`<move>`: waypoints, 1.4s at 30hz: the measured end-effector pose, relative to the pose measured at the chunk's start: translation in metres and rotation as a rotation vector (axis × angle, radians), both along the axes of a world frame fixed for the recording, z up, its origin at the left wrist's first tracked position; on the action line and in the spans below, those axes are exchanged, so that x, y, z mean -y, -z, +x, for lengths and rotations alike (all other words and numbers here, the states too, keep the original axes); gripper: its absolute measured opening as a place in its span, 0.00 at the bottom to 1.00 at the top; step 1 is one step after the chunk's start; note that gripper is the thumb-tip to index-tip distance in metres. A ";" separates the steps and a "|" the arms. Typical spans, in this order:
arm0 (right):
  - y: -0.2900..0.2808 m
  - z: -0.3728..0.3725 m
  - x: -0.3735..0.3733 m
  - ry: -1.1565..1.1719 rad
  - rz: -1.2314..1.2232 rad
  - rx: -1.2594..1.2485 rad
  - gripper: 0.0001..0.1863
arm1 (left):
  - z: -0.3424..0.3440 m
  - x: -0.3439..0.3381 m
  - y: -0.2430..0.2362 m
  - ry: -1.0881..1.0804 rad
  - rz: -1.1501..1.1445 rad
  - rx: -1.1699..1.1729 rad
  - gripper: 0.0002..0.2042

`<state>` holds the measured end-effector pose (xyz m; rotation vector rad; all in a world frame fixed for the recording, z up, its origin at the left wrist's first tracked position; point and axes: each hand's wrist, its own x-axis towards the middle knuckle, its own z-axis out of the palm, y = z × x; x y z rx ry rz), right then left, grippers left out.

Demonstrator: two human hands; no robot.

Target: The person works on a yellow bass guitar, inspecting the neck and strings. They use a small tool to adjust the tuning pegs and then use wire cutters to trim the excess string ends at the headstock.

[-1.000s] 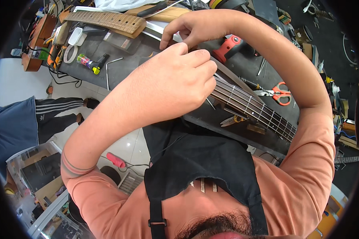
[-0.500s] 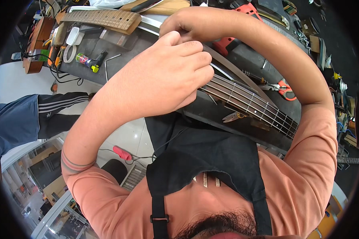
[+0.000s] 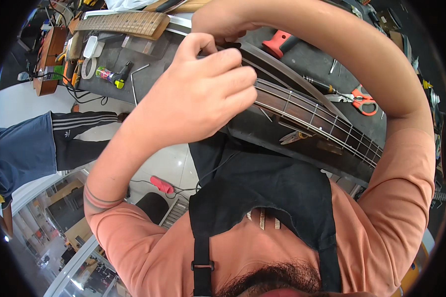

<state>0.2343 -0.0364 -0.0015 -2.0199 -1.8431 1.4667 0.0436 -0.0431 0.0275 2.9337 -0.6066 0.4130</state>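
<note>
The left hand (image 3: pixel 210 86) curls its fingers, knuckles up, at upper centre; the right hand (image 3: pixel 218 22) bends in just above (fingertips mostly hidden), the right arm (image 3: pixel 354 37) arching through the upper right.

Stringed instrument neck (image 3: pixel 322 122), dark fingerboard (image 3: pixel 300 110) facing up, crossed by pale frets (image 3: pixel 313 115) beneath lengthwise strings (image 3: pixel 332 129); it lies slantwise from far left to near right, its far-left part hidden.

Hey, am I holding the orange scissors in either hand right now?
No, the scissors lie on the bench, apart from both the left hand and the right hand.
</note>
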 end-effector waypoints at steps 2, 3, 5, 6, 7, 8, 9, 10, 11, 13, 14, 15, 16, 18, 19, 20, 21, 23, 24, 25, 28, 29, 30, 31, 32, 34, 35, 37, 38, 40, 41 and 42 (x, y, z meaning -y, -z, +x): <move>0.002 0.002 0.000 -0.017 0.059 0.039 0.20 | -0.006 0.005 0.007 -0.026 0.036 0.084 0.14; 0.003 0.002 0.000 -0.023 0.089 0.058 0.22 | -0.009 0.007 0.009 -0.040 0.053 0.126 0.14; -0.005 0.014 0.010 -0.297 0.451 0.222 0.20 | -0.013 0.012 0.011 -0.099 -0.001 0.142 0.14; -0.001 0.019 0.015 -0.303 0.490 0.101 0.19 | -0.017 0.013 0.012 -0.117 -0.001 0.132 0.14; 0.003 0.026 0.022 -0.302 0.528 -0.017 0.19 | -0.019 0.014 0.013 -0.129 0.001 0.123 0.13; 0.006 0.031 0.027 -0.301 0.566 -0.136 0.18 | -0.018 0.016 0.015 -0.145 -0.041 0.154 0.13; 0.007 0.035 0.030 -0.303 0.548 -0.135 0.18 | -0.016 0.019 0.017 -0.162 -0.083 0.186 0.13; 0.006 0.037 0.031 -0.306 0.531 -0.136 0.17 | -0.015 0.021 0.020 -0.181 -0.124 0.215 0.13; 0.006 0.038 0.032 -0.309 0.514 -0.137 0.17 | -0.016 0.022 0.022 -0.190 -0.146 0.216 0.14; 0.013 0.040 0.029 -0.333 0.570 -0.196 0.17 | -0.018 0.023 0.026 -0.207 -0.192 0.218 0.14; 0.018 0.039 0.028 -0.343 0.598 -0.226 0.18 | -0.019 0.024 0.028 -0.214 -0.203 0.230 0.14; 0.022 0.037 0.027 -0.342 0.606 -0.133 0.19 | -0.019 0.025 0.031 -0.221 -0.214 0.241 0.14; 0.025 0.030 0.022 -0.346 0.616 -0.044 0.20 | -0.020 0.026 0.033 -0.234 -0.222 0.251 0.14; 0.021 0.017 0.011 -0.350 0.517 0.166 0.23 | -0.021 0.027 0.034 -0.236 -0.203 0.263 0.15; 0.014 0.005 0.001 -0.365 0.408 0.279 0.24 | -0.024 0.028 0.036 -0.244 -0.193 0.267 0.15; 0.007 -0.001 -0.004 -0.377 0.297 0.395 0.25 | -0.025 0.029 0.039 -0.251 -0.167 0.290 0.15; 0.000 -0.004 -0.001 -0.352 0.286 0.417 0.25 | -0.027 0.030 0.042 -0.257 -0.142 0.313 0.15; -0.014 -0.010 0.000 -0.313 0.267 0.465 0.25 | -0.030 0.030 0.047 -0.282 -0.115 0.351 0.15; -0.016 -0.003 0.004 -0.343 0.388 0.339 0.24 | -0.031 0.032 0.049 -0.297 -0.115 0.363 0.15; -0.016 0.010 0.013 -0.375 0.508 0.213 0.24 | -0.033 0.033 0.049 -0.314 -0.112 0.378 0.15; -0.002 0.029 0.019 -0.426 0.573 -0.085 0.22 | -0.031 0.031 0.051 -0.342 -0.212 0.343 0.18; 0.002 0.030 0.019 -0.438 0.548 -0.173 0.21 | -0.030 0.031 0.051 -0.352 -0.255 0.338 0.18; 0.005 0.031 0.016 -0.450 0.550 -0.140 0.19 | -0.030 0.030 0.048 -0.350 -0.289 0.308 0.18; 0.007 0.029 0.015 -0.463 0.577 -0.104 0.18 | -0.030 0.027 0.042 -0.343 -0.325 0.278 0.18; 0.009 0.028 0.014 -0.476 0.604 -0.067 0.17 | -0.029 0.024 0.036 -0.336 -0.360 0.249 0.18; 0.015 0.023 0.010 -0.475 0.600 0.035 0.15 | -0.022 0.014 0.029 -0.266 -0.285 0.237 0.15; 0.017 0.019 0.008 -0.459 0.569 0.099 0.15 | -0.017 0.007 0.023 -0.216 -0.215 0.212 0.15; 0.012 0.013 -0.001 -0.561 0.471 0.263 0.15 | -0.006 0.000 0.005 -0.116 -0.106 0.128 0.14; 0.002 0.010 -0.009 -0.686 0.404 0.358 0.15 | -0.004 -0.001 -0.002 -0.073 -0.050 0.082 0.14; -0.007 0.008 -0.009 -0.687 0.348 0.423 0.15 | 0.001 0.001 -0.013 -0.040 0.067 0.069 0.15; -0.008 0.006 -0.004 -0.566 0.361 0.391 0.15 | 0.003 0.003 -0.015 -0.019 0.126 0.064 0.15; -0.010 0.003 0.001 -0.445 0.373 0.360 0.15 | 0.004 0.003 -0.014 -0.003 0.137 0.067 0.15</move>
